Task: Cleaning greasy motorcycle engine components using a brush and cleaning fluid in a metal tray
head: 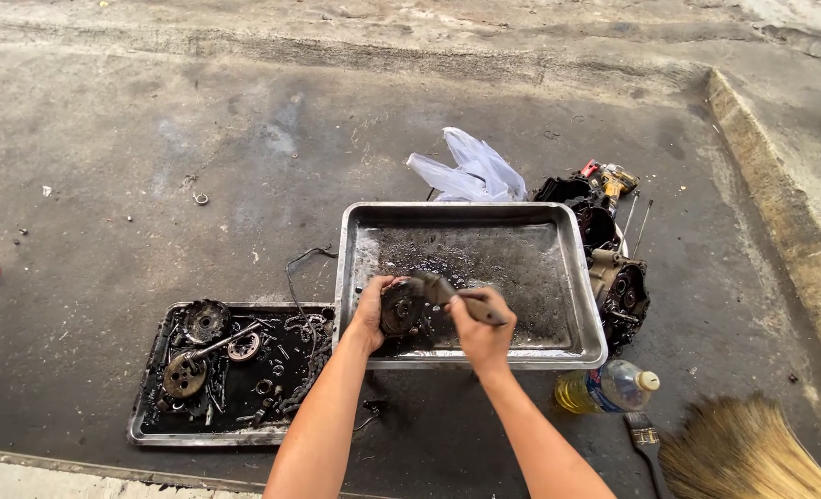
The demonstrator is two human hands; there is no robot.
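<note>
My left hand (370, 312) grips a round, greasy metal engine part (401, 308) over the near edge of a large steel tray (569, 277). In my right hand (480, 325) is a brush (447, 294), whose bristle end lies against the part. The tray's bottom is wet and dark with dirty liquid. Both forearms reach in from the bottom of the view.
A smaller black tray (152, 370) at left holds gears, a chain and small parts. Engine casings (618, 291) and a power tool (614, 178) lie right of the steel tray. A plastic bottle (609, 386), a paintbrush (646, 439), a broom (743, 453) and a plastic bag (470, 171) lie on the concrete floor.
</note>
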